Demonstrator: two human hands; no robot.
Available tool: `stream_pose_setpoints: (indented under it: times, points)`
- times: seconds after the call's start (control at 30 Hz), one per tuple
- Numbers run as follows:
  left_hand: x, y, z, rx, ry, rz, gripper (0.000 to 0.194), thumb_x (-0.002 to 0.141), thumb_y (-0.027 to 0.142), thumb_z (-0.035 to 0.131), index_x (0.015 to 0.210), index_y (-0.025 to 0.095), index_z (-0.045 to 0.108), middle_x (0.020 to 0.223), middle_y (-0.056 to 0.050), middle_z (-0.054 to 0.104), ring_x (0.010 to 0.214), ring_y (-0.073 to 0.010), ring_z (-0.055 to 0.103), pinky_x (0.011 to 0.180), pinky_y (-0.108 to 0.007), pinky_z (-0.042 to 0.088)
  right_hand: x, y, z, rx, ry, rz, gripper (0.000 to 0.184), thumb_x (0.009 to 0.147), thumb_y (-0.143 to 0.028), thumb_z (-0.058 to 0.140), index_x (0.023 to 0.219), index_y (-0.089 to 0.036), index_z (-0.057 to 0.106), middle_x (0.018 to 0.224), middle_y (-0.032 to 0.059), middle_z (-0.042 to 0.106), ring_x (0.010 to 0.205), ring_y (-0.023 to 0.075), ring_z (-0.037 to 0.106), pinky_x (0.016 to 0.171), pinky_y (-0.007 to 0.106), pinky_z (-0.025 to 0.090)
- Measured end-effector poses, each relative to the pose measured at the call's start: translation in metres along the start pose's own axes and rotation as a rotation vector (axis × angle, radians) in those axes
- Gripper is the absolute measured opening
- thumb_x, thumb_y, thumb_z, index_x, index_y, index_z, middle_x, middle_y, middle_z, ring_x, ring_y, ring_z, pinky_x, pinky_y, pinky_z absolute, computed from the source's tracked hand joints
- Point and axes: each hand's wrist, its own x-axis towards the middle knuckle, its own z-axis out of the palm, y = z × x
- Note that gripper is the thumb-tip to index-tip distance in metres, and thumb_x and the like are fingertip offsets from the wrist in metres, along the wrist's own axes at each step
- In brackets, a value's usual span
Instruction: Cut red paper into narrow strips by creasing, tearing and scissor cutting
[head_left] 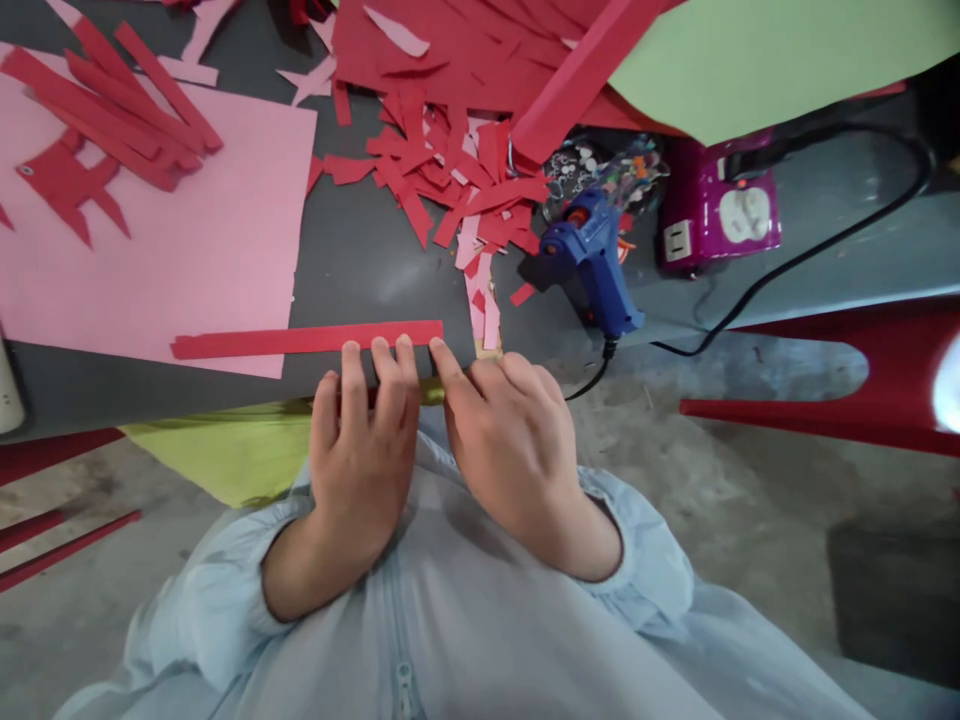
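A long red paper strip (pixel 300 341) lies along the near edge of the dark table (pixel 367 260), partly over a pink sheet (pixel 187 240). My left hand (pixel 360 440) rests at the table edge with its fingertips on the strip's right part. My right hand (pixel 510 440) sits beside it, its index fingertip touching the strip's right end. Both hands press flat; neither grips anything. A thin yellow-green object (pixel 431 390) shows between the hands at the edge.
A blue glue gun (pixel 592 255) with a black cord (pixel 825 240) lies right of the strip, by a purple power strip (pixel 720 215). Red paper scraps (pixel 450 170) pile behind. A green sheet (pixel 750 50) lies far right. A yellow-green sheet (pixel 225 450) hangs below the edge.
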Motion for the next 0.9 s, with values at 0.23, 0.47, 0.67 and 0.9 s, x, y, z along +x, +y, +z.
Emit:
stream_pose_setpoints:
  times: [0.23,0.47,0.67,0.9]
  points:
    - [-0.008,-0.011,-0.003,0.009,0.046,-0.068,0.06,0.098,0.028,0.052,0.151,0.003,0.037,0.133,-0.021,0.065,0.129,-0.0367,0.059,0.103,-0.046,0.042,-0.002,-0.001,0.0,0.003,-0.023,0.02,0.04,0.09,-0.008,0.054,0.127,-0.011,0.069,0.057,0.0002,0.056,0.066,0.0175,0.047,0.063,0.031,0.035]
    - [-0.021,-0.03,-0.004,-0.049,0.031,-0.125,0.067,0.099,0.036,0.053,0.156,0.009,0.03,0.137,-0.02,0.062,0.137,-0.0382,0.05,0.106,-0.049,0.036,-0.002,-0.004,0.0,-0.006,-0.022,0.047,0.04,0.09,-0.007,0.051,0.125,-0.013,0.069,0.054,-0.0008,0.058,0.063,0.0164,0.05,0.064,0.031,0.036]
    - [-0.034,-0.041,0.001,0.096,0.078,-0.18,0.067,0.097,0.04,0.054,0.154,0.01,0.036,0.116,-0.017,0.066,0.118,-0.032,0.057,0.096,-0.046,0.039,-0.002,-0.005,-0.004,-0.004,0.005,0.021,0.04,0.089,-0.008,0.049,0.123,-0.009,0.071,0.052,0.0,0.058,0.059,0.0175,0.048,0.061,0.032,0.037]
    - [-0.044,-0.052,0.003,0.134,0.055,-0.262,0.059,0.096,0.041,0.055,0.148,0.013,0.047,0.11,-0.014,0.063,0.113,-0.0292,0.049,0.098,-0.044,0.036,0.002,-0.009,-0.011,-0.088,-0.015,-0.021,0.038,0.088,-0.009,0.05,0.118,-0.006,0.073,0.051,0.0015,0.06,0.057,0.0182,0.053,0.059,0.031,0.037]
